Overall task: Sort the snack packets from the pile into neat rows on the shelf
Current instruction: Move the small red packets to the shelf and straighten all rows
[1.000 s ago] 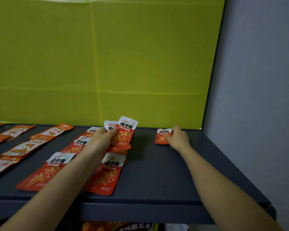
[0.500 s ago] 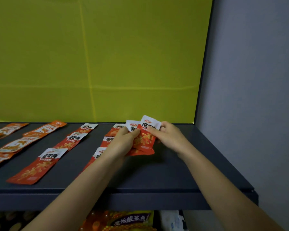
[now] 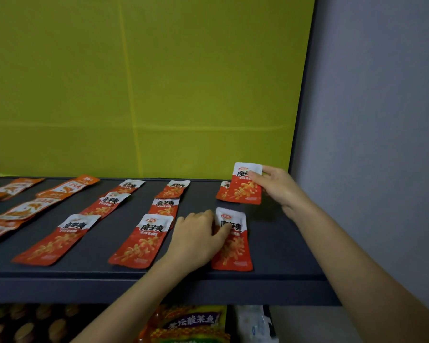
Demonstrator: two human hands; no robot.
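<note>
The right grip [image 3: 276, 186] is closed on the raised packet [image 3: 245, 188], the left grip [image 3: 196, 233] on the front packet [image 3: 233, 246]; the last row [image 3: 222, 192] is unfinished.

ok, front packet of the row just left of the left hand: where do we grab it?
Pinch the front packet by its near red end, coming from the open front edge of the shelf. It lies flat, lengthwise front to back, that end closest to the edge. Its white top seems to overlap the packet behind, and the left hand crowds its right side.
</note>
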